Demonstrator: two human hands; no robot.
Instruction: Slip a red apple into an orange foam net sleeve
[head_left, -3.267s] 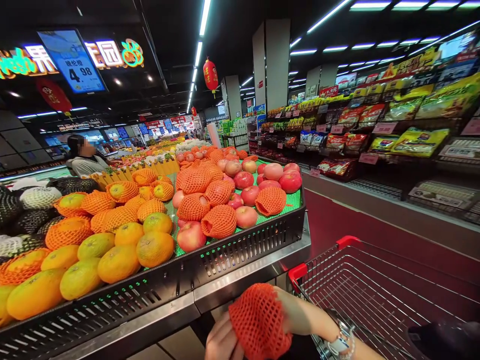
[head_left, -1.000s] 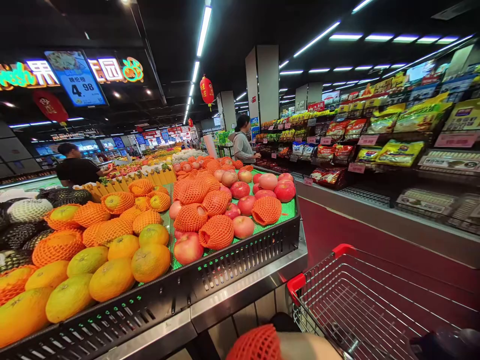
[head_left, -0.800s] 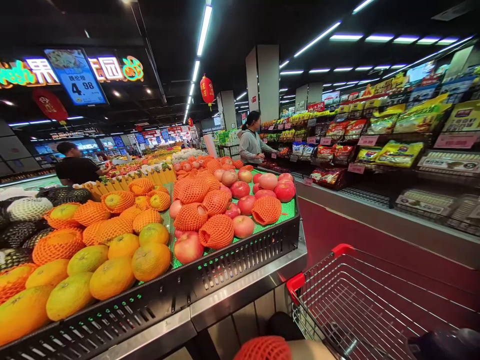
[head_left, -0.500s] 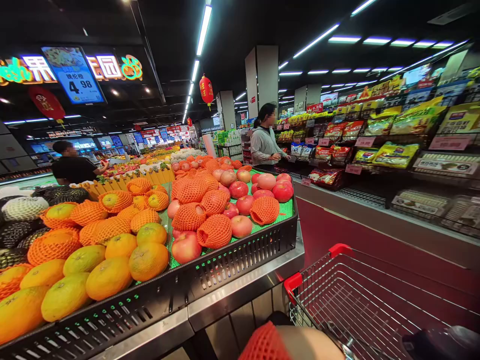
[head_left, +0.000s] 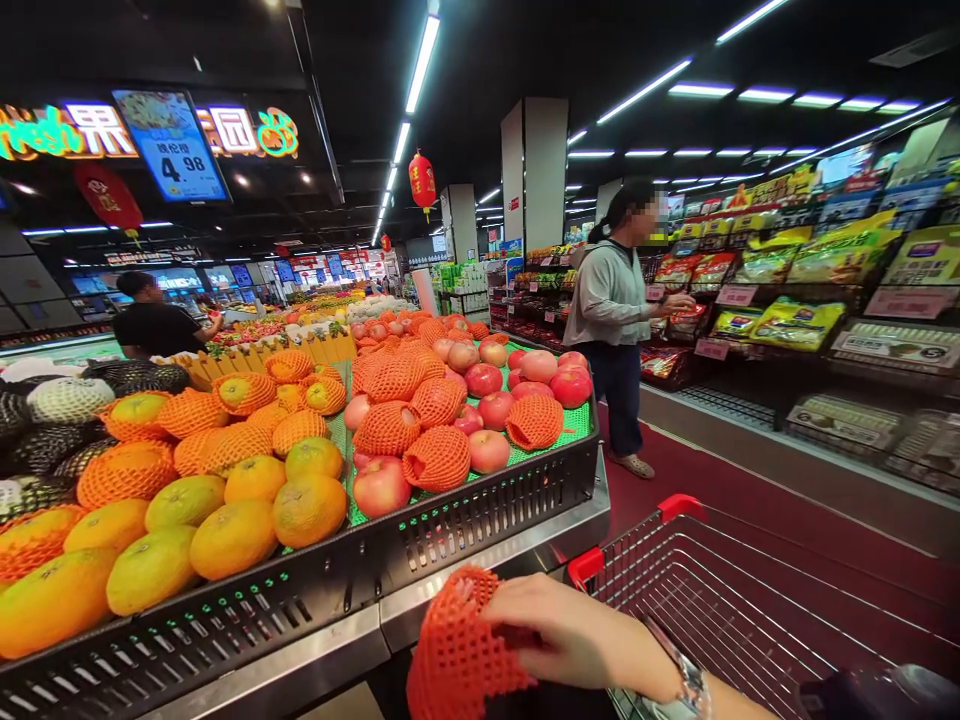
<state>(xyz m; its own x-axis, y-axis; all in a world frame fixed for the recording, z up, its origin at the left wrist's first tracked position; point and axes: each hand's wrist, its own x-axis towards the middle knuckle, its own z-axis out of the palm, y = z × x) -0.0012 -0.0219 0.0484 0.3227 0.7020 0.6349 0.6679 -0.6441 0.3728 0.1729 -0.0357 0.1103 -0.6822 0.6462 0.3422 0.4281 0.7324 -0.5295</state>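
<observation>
My right hand reaches in from the lower right, fingers closed on an orange foam fruit net. The net hangs in front of the stand's metal edge; whether a fruit is inside it I cannot tell. Beyond it, red apples, some bare and some in orange foam nets, lie on green matting in a black slotted tray. To their left are orange and greenish citrus fruits, several of them netted. My left hand is out of view.
A wire shopping cart with red corners stands at the lower right, a dark object at its near end. A person in a grey top stands by the packaged-goods shelves. Another person in black is at the far left.
My right hand and the foam net have risen into view from the bottom edge and moved left. The person in grey has come nearer and to the right along the shelves.
</observation>
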